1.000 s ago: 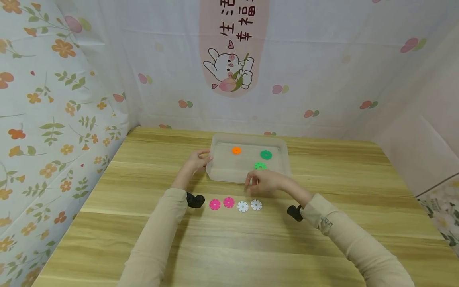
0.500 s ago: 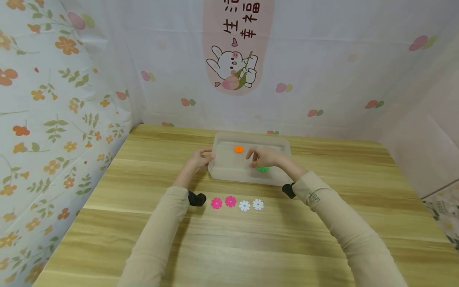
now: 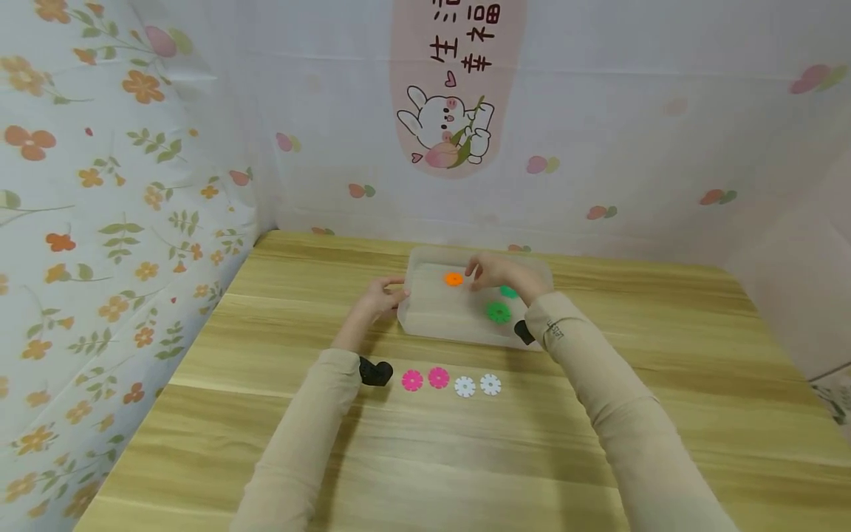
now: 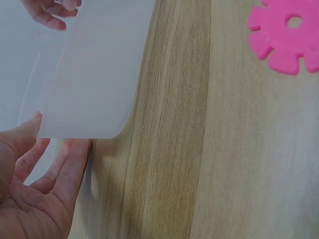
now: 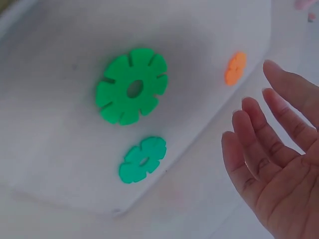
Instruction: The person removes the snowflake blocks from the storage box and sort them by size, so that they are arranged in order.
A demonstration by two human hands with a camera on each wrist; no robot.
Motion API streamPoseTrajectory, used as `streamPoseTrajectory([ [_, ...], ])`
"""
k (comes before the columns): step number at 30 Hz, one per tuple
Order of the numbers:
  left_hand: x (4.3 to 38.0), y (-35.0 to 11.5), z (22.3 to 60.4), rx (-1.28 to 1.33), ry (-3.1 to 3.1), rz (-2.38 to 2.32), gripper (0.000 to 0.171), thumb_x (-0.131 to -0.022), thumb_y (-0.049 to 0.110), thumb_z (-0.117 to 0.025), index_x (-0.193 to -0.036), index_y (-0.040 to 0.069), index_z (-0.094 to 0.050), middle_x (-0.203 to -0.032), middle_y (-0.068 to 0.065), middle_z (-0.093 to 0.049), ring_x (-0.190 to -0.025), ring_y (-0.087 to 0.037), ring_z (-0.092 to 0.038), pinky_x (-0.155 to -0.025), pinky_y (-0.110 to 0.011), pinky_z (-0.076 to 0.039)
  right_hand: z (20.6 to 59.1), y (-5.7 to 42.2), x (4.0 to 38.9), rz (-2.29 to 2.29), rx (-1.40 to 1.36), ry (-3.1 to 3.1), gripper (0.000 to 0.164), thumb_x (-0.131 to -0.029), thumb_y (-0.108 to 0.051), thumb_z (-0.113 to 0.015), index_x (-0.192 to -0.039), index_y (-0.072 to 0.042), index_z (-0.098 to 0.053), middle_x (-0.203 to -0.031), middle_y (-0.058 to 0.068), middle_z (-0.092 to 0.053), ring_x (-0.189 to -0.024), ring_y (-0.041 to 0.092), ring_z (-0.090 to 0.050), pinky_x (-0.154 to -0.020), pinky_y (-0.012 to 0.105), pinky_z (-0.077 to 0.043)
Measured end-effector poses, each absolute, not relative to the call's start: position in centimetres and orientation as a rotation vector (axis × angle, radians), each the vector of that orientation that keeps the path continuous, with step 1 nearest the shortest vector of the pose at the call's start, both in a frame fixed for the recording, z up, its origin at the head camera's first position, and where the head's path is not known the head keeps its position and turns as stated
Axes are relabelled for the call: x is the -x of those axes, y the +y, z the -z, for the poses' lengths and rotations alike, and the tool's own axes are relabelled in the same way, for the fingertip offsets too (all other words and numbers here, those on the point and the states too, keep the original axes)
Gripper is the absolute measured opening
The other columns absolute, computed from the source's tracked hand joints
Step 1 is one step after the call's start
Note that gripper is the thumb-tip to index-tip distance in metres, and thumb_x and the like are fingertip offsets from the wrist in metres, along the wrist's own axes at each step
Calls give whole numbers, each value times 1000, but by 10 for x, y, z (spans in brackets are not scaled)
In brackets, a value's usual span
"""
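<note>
My left hand (image 3: 380,297) holds the left end of a frosted plastic box (image 3: 425,325). In the left wrist view its thumb (image 4: 30,130) meets the rim, while the other fingers lie against the outer wall. Over the box's far side hovers my right hand (image 3: 490,271), fingers loosely bent and holding nothing. Just left of its fingertips is an orange flower-shaped disc (image 3: 453,279) with notched edges. Two more notched discs lie in the box: a bright green one (image 5: 132,87) and a teal one (image 5: 143,160), the latter partly covered by the right arm in the head view.
On the wooden table (image 3: 425,458) in front of the box lie two pink notched discs (image 3: 425,379) and two white ones (image 3: 477,386) in a row. A printed cloth (image 3: 319,148) hangs behind the table. Each wrist carries a black camera mount (image 3: 376,372).
My right hand has moved from the box's near edge, over the green discs, to its far side near the orange disc. The left hand stays at the box's left end.
</note>
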State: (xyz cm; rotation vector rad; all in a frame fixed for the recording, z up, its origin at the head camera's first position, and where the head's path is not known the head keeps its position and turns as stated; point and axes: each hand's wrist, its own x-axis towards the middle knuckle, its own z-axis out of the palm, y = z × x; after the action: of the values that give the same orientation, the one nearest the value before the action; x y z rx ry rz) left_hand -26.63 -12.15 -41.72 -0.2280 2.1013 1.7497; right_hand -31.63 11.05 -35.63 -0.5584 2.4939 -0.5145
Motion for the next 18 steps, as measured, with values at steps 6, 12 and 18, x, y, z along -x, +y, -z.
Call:
streamPoseTrajectory([
  [6,266,-121,420,244,2093,-1762,48,-94,11,-51,-140,8,-36,-134,-24,-44,-118,-36,-50,-98,-41,-44,384,106,346,506,612,2519,35,-85,-11,-61,-117,1,-54,-118,23,-54,-105,34,-54,-89,42,-46],
  [12,267,-120,422,259,2094,-1762,47,-94,12,-51,-139,9,-38,-134,-22,-45,-118,-34,-50,-98,-40,-45,477,114,435,510,687,2538,35,-74,-11,-73,-107,-8,-60,-111,17,-57,-98,29,-55,-76,36,-50],
  [18,269,-124,423,263,2077,-1784,47,-94,12,-52,-138,9,-38,-134,-22,-45,-118,-35,-50,-98,-40,-45,406,81,367,391,573,2557,39,-80,6,-59,-119,2,-53,-125,24,-49,-117,38,-45,-96,44,-43],
])
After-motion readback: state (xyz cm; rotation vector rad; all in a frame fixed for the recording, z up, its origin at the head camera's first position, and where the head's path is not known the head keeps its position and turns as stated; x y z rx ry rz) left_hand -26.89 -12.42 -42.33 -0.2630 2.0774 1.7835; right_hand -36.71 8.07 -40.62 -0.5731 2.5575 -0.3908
